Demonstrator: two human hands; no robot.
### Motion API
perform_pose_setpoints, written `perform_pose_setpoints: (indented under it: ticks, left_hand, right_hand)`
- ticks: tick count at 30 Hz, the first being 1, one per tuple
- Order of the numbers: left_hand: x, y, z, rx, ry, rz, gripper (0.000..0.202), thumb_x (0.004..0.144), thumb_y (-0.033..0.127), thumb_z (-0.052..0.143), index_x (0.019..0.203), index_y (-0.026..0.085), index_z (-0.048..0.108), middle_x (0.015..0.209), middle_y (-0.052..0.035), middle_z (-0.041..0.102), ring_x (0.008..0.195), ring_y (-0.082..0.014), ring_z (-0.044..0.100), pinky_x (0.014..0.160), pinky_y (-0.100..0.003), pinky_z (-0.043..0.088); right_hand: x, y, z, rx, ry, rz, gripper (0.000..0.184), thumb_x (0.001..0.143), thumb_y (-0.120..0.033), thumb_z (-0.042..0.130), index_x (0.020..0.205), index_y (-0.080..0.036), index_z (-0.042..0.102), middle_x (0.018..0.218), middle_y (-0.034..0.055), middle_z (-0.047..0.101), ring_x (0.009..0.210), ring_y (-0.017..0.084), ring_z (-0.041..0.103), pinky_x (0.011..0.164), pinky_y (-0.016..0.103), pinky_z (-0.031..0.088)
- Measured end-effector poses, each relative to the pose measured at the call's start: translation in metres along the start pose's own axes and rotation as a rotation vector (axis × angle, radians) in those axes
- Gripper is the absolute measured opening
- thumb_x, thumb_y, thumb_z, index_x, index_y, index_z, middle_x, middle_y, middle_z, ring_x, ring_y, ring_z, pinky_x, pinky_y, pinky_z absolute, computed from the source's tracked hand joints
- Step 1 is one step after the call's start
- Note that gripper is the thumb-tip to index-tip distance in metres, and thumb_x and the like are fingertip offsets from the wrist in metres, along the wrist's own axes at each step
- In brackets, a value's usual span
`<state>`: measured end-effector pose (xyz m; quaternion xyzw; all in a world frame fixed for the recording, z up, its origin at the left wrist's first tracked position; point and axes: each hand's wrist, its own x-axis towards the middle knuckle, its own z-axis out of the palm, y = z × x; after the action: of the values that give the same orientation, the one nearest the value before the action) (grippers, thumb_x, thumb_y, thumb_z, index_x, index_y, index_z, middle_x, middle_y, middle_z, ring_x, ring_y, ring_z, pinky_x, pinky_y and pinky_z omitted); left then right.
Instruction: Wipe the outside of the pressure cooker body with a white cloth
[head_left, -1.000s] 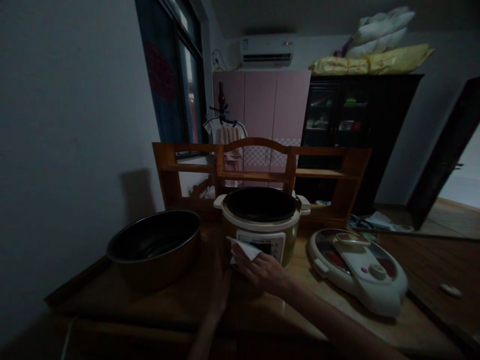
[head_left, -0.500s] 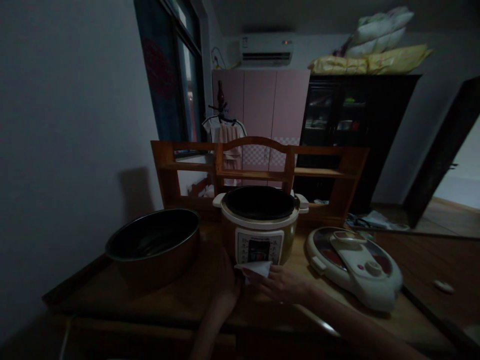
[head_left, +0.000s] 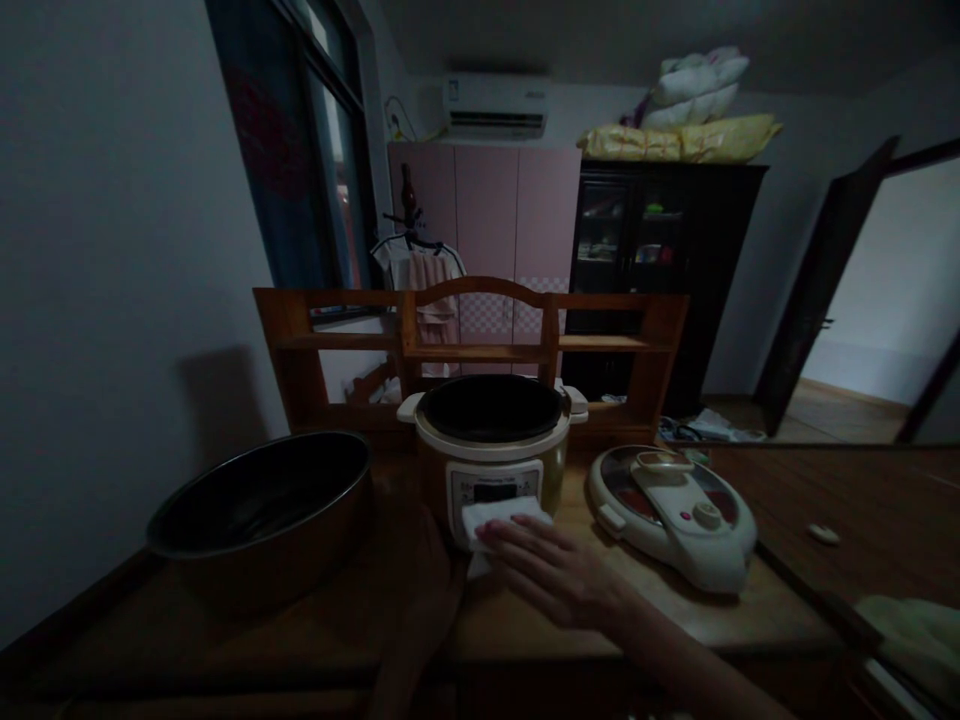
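Note:
A rice cooker stands lidless on the wooden desk, its dark round opening facing up. My right hand presses a folded white tissue against the lower part of its front control panel, the fingers stretched over the tissue. Part of the panel's display is hidden behind it. My left hand, dim in shadow, lies with outstretched fingers along the cooker's lower left side and holds nothing.
A large dark inner pot sits left on the desk. The cooker's lid, cream with a clear window, lies to the right. Behind the cooker rises a wooden shelf frame. A white wall borders the left side.
My right hand has moved up and flattened the tissue over the panel, covering the lower display. My left hand stays by the cooker's side. The view has shifted to the right.

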<state>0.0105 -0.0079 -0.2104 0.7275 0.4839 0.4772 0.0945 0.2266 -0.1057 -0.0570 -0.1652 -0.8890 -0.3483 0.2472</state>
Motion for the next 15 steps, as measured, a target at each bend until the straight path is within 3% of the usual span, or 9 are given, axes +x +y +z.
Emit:
perform_pose_setpoints:
  ticks: [3,7,11,15]
  left_hand:
    - [-0.003,0.001,-0.001,0.024,-0.001,-0.040,0.083,0.085,0.018,0.045,0.158,0.013,0.005,0.165,-0.0150,0.005,0.152,-0.0318,0.007,0.124,-0.054,0.011]
    - [-0.006,0.003,-0.002,0.023,-0.045,-0.043,0.088,0.083,0.014,0.046,0.157,0.009,-0.001,0.165,-0.0189,0.006,0.152,-0.0307,0.007,0.124,-0.052,0.015]
    - [-0.004,0.003,-0.001,0.014,-0.024,-0.093,0.087,0.080,0.011,0.045,0.157,0.008,0.004,0.164,-0.0201,0.009,0.152,-0.0308,0.007,0.124,-0.054,0.015]
    - [-0.003,0.006,-0.006,-0.052,-0.064,-0.088,0.090,0.081,0.012,0.046,0.157,0.010,-0.001,0.165,-0.0199,0.005,0.152,-0.0296,0.005,0.124,-0.053,0.015]
  right_hand:
    - [0.014,0.024,-0.012,-0.084,0.069,0.031,0.037,0.098,-0.008,0.047,0.135,-0.004,0.054,0.150,0.0147,0.045,0.145,0.026,0.033,0.120,0.045,0.035]
    - [0.011,0.043,0.014,-0.073,0.009,0.075,0.037,0.100,-0.009,0.045,0.137,-0.009,0.053,0.152,0.0131,0.043,0.146,0.027,0.029,0.119,0.052,0.034]
    - [-0.011,0.038,0.045,-0.032,-0.010,0.086,0.038,0.100,-0.009,0.044,0.138,-0.009,0.052,0.152,0.0145,0.043,0.146,0.027,0.031,0.113,0.047,0.043]
    - [-0.035,0.023,0.051,0.020,-0.036,0.111,0.039,0.098,-0.007,0.047,0.136,-0.008,0.053,0.150,0.0154,0.046,0.146,0.025,0.032,0.109,0.042,0.048]
